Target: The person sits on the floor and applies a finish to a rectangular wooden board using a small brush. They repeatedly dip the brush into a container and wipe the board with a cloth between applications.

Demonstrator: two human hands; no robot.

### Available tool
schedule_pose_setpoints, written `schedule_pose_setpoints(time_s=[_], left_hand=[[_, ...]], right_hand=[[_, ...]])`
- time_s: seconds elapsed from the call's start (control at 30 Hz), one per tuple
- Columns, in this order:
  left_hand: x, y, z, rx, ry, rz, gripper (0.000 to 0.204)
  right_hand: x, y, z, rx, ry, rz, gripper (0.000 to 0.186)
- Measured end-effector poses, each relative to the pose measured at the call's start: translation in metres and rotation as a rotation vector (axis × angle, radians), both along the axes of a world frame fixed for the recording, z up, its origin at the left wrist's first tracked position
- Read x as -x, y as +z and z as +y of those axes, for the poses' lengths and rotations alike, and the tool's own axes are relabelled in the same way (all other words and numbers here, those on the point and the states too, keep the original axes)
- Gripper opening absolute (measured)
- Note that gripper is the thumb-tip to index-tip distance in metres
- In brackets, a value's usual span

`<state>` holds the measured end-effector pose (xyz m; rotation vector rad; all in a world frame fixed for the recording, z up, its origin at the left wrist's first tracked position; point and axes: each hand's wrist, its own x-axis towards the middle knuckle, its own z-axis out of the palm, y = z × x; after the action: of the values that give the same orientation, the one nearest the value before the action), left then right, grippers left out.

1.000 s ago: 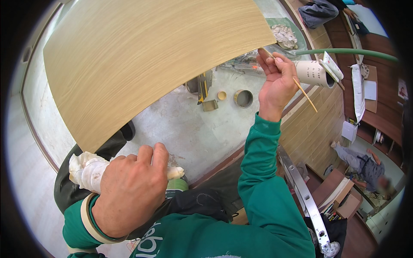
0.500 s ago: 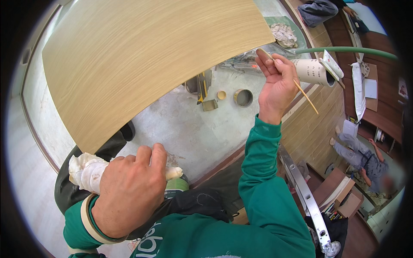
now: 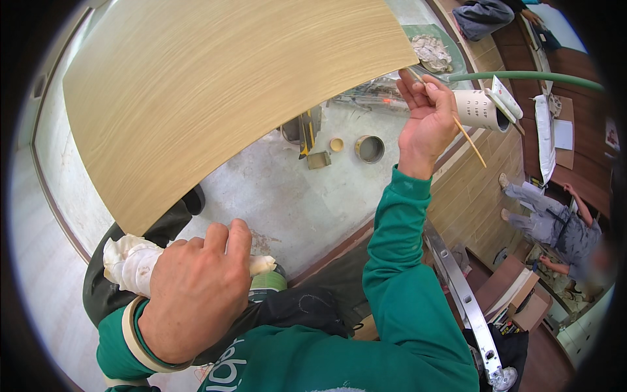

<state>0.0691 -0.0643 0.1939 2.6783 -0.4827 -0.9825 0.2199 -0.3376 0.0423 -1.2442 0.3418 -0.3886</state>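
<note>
My right hand point(image 3: 428, 127) pinches a thin, pale wooden stick point(image 3: 471, 144) that looks like a fine brush handle. Its upper end is close to the right corner of a large wood-grain board point(image 3: 241, 85); whether they touch I cannot tell. Closed around a crumpled white cloth point(image 3: 132, 264), my left hand point(image 3: 199, 294) is low on the left, below the board's lower corner. Cloth sticks out on both sides of the fist. Beneath that hand, a green-labelled container point(image 3: 269, 282) is partly hidden.
On the floor beyond the board's edge lie a yellow-and-black utility knife point(image 3: 304, 154), a small block point(image 3: 319, 160), a yellow lid point(image 3: 336, 144) and an open tin point(image 3: 369, 149). A sandpaper roll point(image 3: 475, 110), green hose point(image 3: 522, 76) and metal bar point(image 3: 467, 300) stand right. Another person point(image 3: 558, 222) works beyond.
My right hand has shifted slightly right with the stick, toward the board's corner. My left hand has barely moved. The other person at the right has moved a little.
</note>
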Motion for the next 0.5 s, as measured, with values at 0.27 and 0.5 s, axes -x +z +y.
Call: schedule_pose_setpoints(time_s=[0.27, 0.5], left_hand=[[-0.005, 0.001, 0.001, 0.026, -0.089, -0.086, 0.04], [-0.002, 0.0, -0.001, 0.0, -0.001, 0.013, 0.056]], right_hand=[[-0.01, -0.003, -0.01, -0.015, -0.019, -0.033, 0.019], [-0.017, -0.004, -0.018, -0.032, -0.032, -0.044, 0.019]])
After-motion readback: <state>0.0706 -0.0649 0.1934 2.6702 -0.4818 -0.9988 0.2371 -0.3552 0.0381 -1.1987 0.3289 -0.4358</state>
